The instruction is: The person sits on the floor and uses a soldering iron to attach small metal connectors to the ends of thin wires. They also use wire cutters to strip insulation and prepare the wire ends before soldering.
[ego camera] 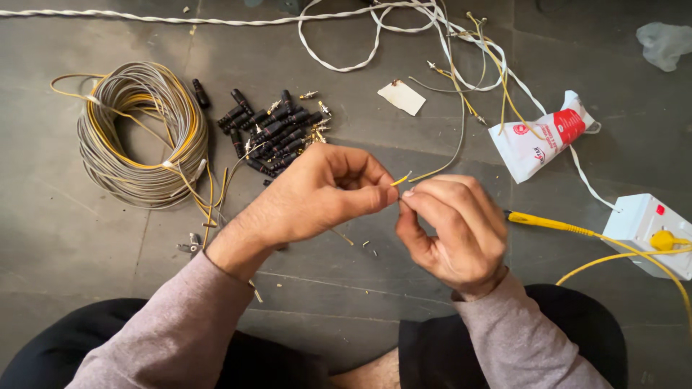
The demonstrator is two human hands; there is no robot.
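- Hands meet over the grey stone floor (86,245), just above the person's crossed legs in dark trousers.
- Left hand (317,194): I see its grip narrow, thumb and forefinger pinched on the yellow wire end (401,179), which pokes up between both hands.
- Right hand (454,230): fingers curled, the grip closed on the same wire end from the other side; fingertips of both hands touch or nearly touch.
- From the wire end a thin grey-yellow lead (454,144) runs up and away toward the tangle of white cable (346,61) at the top of the view.
- Coil of grey and yellow cable (140,137) lies on the floor to the left, well apart from the hands.
- Pile of black connector sleeves (270,130) sits just beside the coil, with small gold-coloured metal plugs (319,122) at its right edge.
- Small white card (402,96) lies beyond the hands.
- White and red pouch (544,137) lies to the right, crossed by yellow and white leads.
- White socket box (649,230) sits at the right edge with a yellow plug in it; a yellow-handled tool (548,223) lies just beside it.
- Small wire clippings are scattered on the floor beneath the hands.
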